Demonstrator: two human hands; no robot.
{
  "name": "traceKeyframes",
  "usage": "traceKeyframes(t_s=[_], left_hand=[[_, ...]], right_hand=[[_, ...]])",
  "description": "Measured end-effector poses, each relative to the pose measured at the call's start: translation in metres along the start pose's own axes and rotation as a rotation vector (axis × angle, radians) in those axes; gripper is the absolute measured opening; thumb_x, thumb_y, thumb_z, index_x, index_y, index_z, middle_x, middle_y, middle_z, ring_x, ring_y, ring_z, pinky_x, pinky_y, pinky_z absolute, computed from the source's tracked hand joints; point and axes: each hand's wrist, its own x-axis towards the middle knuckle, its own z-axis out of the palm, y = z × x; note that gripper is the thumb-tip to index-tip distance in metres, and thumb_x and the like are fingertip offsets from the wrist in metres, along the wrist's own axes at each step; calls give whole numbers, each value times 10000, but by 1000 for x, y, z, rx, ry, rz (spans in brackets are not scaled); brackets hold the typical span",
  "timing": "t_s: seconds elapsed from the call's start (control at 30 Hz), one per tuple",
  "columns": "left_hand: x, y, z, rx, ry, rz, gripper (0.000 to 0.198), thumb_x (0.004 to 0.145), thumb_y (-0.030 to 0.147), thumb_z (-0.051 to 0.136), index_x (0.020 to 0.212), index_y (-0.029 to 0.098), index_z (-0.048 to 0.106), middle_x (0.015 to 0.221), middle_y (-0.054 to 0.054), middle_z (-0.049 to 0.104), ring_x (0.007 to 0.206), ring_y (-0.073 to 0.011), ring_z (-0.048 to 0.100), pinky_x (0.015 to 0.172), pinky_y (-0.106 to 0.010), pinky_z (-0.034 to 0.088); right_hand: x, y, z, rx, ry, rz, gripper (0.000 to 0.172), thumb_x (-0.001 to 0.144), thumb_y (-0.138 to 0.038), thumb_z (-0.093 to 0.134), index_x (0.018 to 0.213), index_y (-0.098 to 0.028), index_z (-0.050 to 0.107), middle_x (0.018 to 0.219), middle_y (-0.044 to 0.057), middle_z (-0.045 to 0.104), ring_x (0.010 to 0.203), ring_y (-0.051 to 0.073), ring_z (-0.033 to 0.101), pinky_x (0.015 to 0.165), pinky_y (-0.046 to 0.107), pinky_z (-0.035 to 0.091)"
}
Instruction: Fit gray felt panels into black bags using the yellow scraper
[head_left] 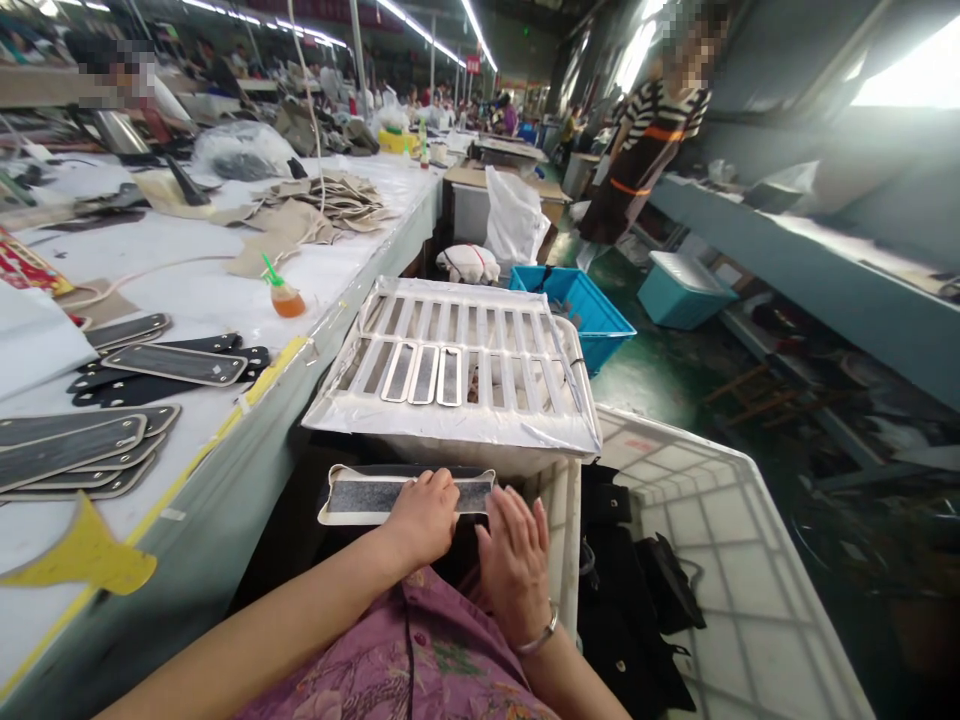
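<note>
A long grey strip with a cream edge (364, 496) lies crosswise in front of my body, over something dark. My left hand (424, 512) is closed over its middle, the fingers curled on its top face and hiding part of it. Beside the strip's right end is my right hand (516, 550), its fingers stretched out and the thumb apart; whether the fingertips touch the strip I cannot tell. Just beyond, a white slatted rack (450, 428) carries three smaller grey pieces with pale rims (422, 374).
On the left worktable (247, 290) lie dark strips (176, 364), a bottle of amber liquid (286, 298) and beige pieces (337, 205). A white crate (720, 560) with black items stands at right. Behind the rack is a blue bin (600, 325); a person (637, 150) stands farther off.
</note>
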Motion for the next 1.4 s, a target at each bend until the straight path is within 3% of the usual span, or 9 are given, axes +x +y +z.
traceKeyframes(t_s=[0.1, 0.27, 0.4, 0.53, 0.77, 0.93, 1.13, 1.27, 1.4], left_hand=[[-5, -5, -3, -11, 16, 20, 106, 788, 181, 493, 849, 141, 570, 939, -104, 528, 894, -253, 503, 763, -392, 438], [-43, -39, -20, -122, 123, 98, 172, 812, 200, 541, 982, 181, 553, 983, -45, 545, 925, -189, 491, 848, -325, 401], [-62, -61, -22, -120, 134, 132, 149, 865, 264, 502, 795, 190, 611, 847, -21, 587, 857, -181, 505, 790, -319, 388], [-58, -56, -18, -55, 171, 71, 252, 894, 250, 436, 714, 179, 598, 784, -27, 580, 803, -177, 502, 749, -323, 373], [-47, -46, -16, 22, 188, -34, 181, 849, 202, 447, 711, 176, 562, 805, -50, 571, 830, -218, 489, 719, -368, 355], [-40, -47, -16, 19, 145, -60, 125, 825, 192, 475, 714, 177, 531, 811, -49, 556, 831, -225, 483, 739, -378, 373], [-58, -78, -31, -88, 133, -46, 169, 799, 298, 575, 909, 179, 525, 943, -48, 550, 906, -219, 475, 782, -350, 371], [-70, -103, -39, -69, 92, 51, 132, 862, 297, 508, 797, 198, 566, 898, -17, 572, 906, -191, 480, 787, -337, 326], [-69, -106, -36, -87, 113, 41, 173, 893, 246, 445, 798, 198, 581, 888, -15, 584, 897, -182, 481, 778, -341, 309]], right_hand=[[-25, -17, 9, -35, -76, -128, 503, 833, -53, 324, 1329, -112, 380, 1328, 116, 467, 1281, 234, 339, 1068, 460, 244], [-35, -29, 23, -119, -95, -132, 517, 820, -76, 310, 1333, -50, 367, 1378, 159, 391, 1293, 280, 311, 1029, 470, 301], [-28, -33, 25, -118, -63, -157, 491, 846, -140, 339, 1322, -23, 369, 1353, 195, 411, 1292, 302, 306, 1007, 468, 342], [-25, -38, 34, -112, -43, -181, 473, 860, -135, 319, 1316, -17, 359, 1335, 217, 424, 1298, 318, 286, 989, 484, 363], [-19, -44, 51, -123, -19, -215, 441, 863, -151, 353, 1273, 2, 397, 1304, 259, 438, 1301, 360, 255, 955, 518, 386], [-6, -53, 60, -95, -20, -268, 417, 858, -77, 317, 1257, -30, 433, 1298, 209, 469, 1298, 324, 281, 977, 477, 385], [4, -58, 65, -26, -37, -258, 432, 874, -170, 372, 1284, -36, 404, 1325, 217, 436, 1291, 324, 296, 992, 476, 376], [8, -63, 67, -66, -26, -309, 420, 877, -183, 381, 1266, -29, 421, 1291, 221, 472, 1277, 330, 320, 977, 462, 390], [16, -73, 66, -76, -14, -357, 394, 898, -197, 346, 1232, -21, 456, 1254, 222, 508, 1272, 332, 327, 961, 450, 400]])
